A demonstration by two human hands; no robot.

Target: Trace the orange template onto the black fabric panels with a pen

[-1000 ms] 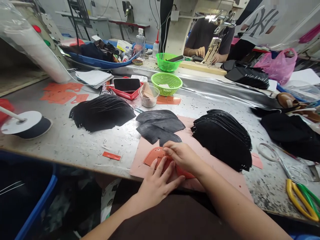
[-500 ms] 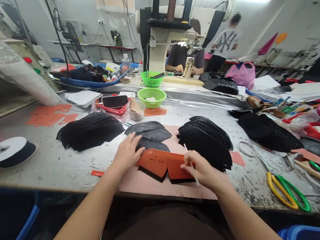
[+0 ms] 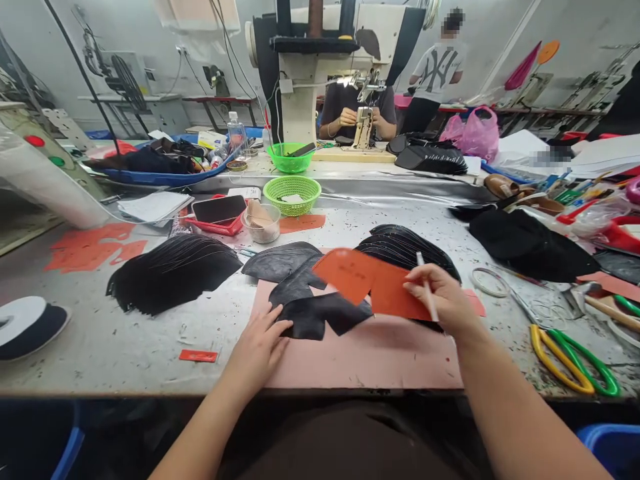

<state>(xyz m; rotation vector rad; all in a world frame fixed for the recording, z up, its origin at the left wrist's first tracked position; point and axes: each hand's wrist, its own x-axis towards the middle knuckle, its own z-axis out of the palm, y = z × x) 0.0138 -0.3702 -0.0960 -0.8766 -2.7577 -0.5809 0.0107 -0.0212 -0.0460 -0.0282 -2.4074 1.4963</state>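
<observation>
Orange-red, stiff-looking flat template with a notched near edge point(image 3: 393, 283) is in my right hand point(image 3: 443, 300), toward 1 o'clock from the middle of the pale pink flat board point(image 3: 360, 363); it looks raised, though I can't tell how high. My right thumb and fingers are closed in a pinch at its 3 o'clock end, and the same hand carries a slim white pen-like stick point(image 3: 428, 293). That doubled-up grip is my first worry: with the far end unsupported, the template could swing or slip, and the stick's tip could scrape or mark what lies below.

At 9 o'clock, my left hand point(image 3: 257, 347) has its fingers slightly spread, tips resting on the edge of the smooth black leather-like piece with notches point(image 3: 303, 317). I touch it only at that end, so it could pivot or crease if the template drags across it. Dark grey leather-like pieces point(image 3: 280, 260) overlap it toward 11 o'clock, and a tug might pull them along.

Behind the template, toward 1 o'clock, stands the fanned stack of black curved pieces point(image 3: 400, 241). In my view the template overlaps it; a low sweep of my wrist could knock those layers out of order.
</observation>
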